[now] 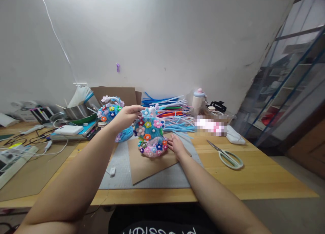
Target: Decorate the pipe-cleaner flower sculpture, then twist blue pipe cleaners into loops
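A blue and pink pipe-cleaner flower ornament [149, 132], covered in many-coloured small blossoms, stands upright on a sheet of brown cardboard [142, 169]. At its upper left, my left hand [128, 115] has its fingers bent around the top, the tips partly hidden behind the flowers. My right hand [177, 146] rests low on the right, fingers stretched and apart, the tips touching the ornament's base. Behind my left wrist is a second, similar flower ornament [111, 112] with an arched, flowered top.
Loose pipe cleaners [172, 115] in several colours lie behind the ornament. Scissors [225, 156] lie to the right, near a white bottle [198, 102] with a pink cap. A grey mat [116, 179] lies beneath the cardboard. Cables and a metal bowl [82, 108] crowd the left.
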Available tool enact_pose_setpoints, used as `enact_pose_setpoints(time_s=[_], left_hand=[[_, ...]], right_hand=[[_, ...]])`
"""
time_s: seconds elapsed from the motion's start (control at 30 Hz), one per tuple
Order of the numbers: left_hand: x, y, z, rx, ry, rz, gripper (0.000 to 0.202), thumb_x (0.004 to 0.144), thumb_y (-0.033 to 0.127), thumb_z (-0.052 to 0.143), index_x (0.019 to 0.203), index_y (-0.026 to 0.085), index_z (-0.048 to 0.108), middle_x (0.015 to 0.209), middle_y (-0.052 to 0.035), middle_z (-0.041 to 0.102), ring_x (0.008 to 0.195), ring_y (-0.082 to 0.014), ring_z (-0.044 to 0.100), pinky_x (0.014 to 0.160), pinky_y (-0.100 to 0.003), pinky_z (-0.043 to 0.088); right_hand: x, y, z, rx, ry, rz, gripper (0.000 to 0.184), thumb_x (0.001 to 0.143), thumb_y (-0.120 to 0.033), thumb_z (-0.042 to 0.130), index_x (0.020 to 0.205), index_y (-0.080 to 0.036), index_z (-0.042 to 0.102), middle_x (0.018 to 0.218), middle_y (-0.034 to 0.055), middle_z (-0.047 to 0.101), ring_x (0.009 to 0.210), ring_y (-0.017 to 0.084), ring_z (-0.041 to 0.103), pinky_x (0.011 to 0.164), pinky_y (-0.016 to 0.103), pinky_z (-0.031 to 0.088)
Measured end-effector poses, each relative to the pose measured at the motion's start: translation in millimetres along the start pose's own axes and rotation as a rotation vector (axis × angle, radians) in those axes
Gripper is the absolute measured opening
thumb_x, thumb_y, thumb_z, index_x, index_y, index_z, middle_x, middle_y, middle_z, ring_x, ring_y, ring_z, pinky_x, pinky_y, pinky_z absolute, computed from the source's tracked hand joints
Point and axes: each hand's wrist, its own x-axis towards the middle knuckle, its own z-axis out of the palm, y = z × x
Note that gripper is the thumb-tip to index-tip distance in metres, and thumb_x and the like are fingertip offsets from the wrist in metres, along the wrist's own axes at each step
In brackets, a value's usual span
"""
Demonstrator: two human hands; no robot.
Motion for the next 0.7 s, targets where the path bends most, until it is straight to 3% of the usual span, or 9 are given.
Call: enact_pose_setpoints(time_s=[0.33,0.57,0.7], left_hand=[[-3,-7,-4.0,-0.031,0.019,-0.014,0.031,0.070,0.020,0.056,0.097,0.018,0.070,0.092,-0.0043,0.070,0.092,-0.0216,0.061,0.089,-0.036,0.045],[-9,8,-8.3,0.006,0.062,-0.076,0.038,0.071,0.015,0.052,0.105,0.018,0.068,0.097,-0.0048,0.070,0.097,-0.0220,0.060,0.090,-0.037,0.045],[-11,-6,-14.8,0.000,0.189,-0.077,0.045,0.067,0.012,0.049,0.107,0.020,0.066,0.108,-0.0042,0.067,0.106,-0.0219,0.056,0.095,-0.035,0.041]], right_hand=[[-1,-1,0,-0.010,0.001,-0.004,0.031,0.090,-0.034,0.049,0.115,-0.016,0.052,0.106,0.0071,0.059,0.086,0.016,0.060,0.074,0.035,0.051],[-2,-2,0,-0.014,0.001,-0.001,0.032,0.089,-0.034,0.051,0.115,-0.015,0.052,0.111,0.0078,0.057,0.091,0.018,0.058,0.077,0.037,0.051],[-2,-3,0,-0.021,-0.004,0.002,0.032,0.089,-0.033,0.051,0.115,-0.016,0.052,0.112,0.0079,0.056,0.093,0.018,0.058,0.078,0.038,0.050]])
